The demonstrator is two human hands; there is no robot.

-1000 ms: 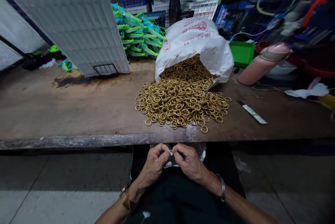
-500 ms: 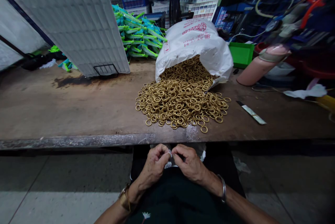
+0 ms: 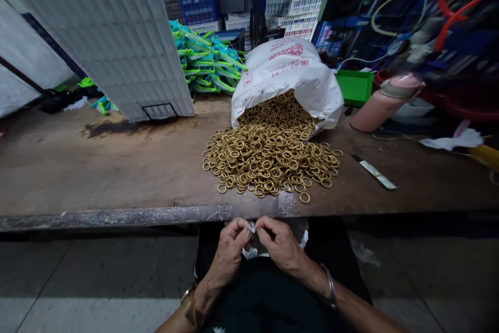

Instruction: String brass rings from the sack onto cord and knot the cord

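Observation:
My left hand is pinched shut on a small whitish piece, too small to name for certain. Just to its right, my right hand has thumb and forefinger pressed together at the other side of that piece; what it grips is hidden. Both hands hang over my lap, in front of the table's front edge. Crumpled white plastic shows below them. On the table beyond lies a heap of brass-coloured rings, spilling from the mouth of a white printed sack.
A knife-like tool with a pale handle lies right of the rings. Behind it stand a pink bottle and a green tray. At left are a grey ribbed panel and a green-and-blue pile. The wooden table spans the view.
The view has tilted slightly, so the table sits a little lower. Both hands stay pinched close together, and slightly more of the whitish piece shows between them.

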